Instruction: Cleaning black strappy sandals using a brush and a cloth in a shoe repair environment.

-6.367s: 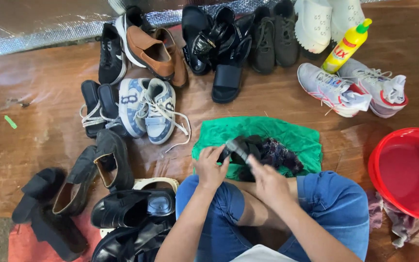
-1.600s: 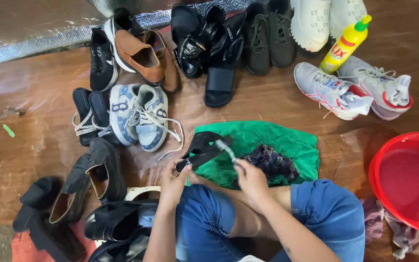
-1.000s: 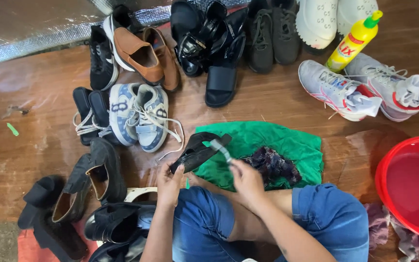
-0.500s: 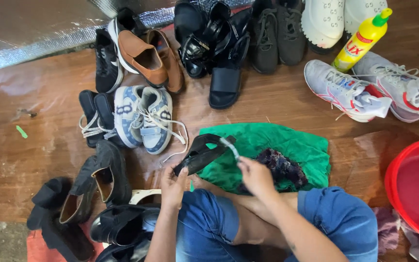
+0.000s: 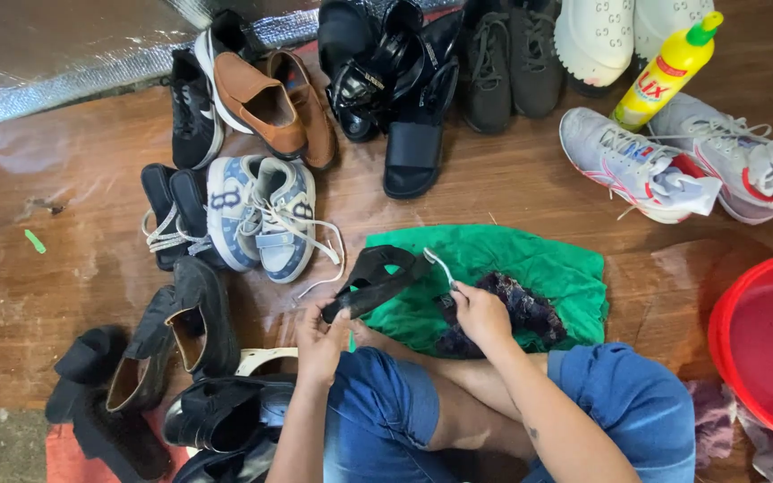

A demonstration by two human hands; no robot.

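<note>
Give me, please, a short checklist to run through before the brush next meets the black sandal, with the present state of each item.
1. Left hand grips the black sandal: ok.
2. Right hand holds the toothbrush: ok.
3. Brush head touching the sandal: cannot tell.
4. Green cloth spread under the work: ok.
5. Yellow detergent bottle capped: ok; it stands apart, among the sneakers.
6. Water in the red basin: cannot tell.

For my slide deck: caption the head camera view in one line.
Seated on a wooden floor among shoes, left hand holds a black sandal while right hand brings a small brush to it.
</note>
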